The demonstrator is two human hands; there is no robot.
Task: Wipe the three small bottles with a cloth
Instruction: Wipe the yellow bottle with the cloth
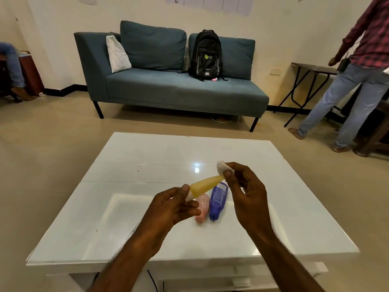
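Yellow translucent plastic bottle (203, 185), pinched at its white cap by the left hand (168, 209), could slip onto the glossy white table (126, 207) as the right hand (246, 199), clamped on a small white cloth (222, 167), rubs its far end.

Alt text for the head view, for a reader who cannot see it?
Above a white table, the left hand holds a yellow bottle by its cap while the right hand pinches a small white cloth at its far end. A pink bottle and a blue bottle lie below.

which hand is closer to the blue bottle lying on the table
Right. The right hand hovers just above and right of the blue bottle, pinching a white cloth. The left hand sits further left, beyond the pink bottle, holding the yellow bottle.
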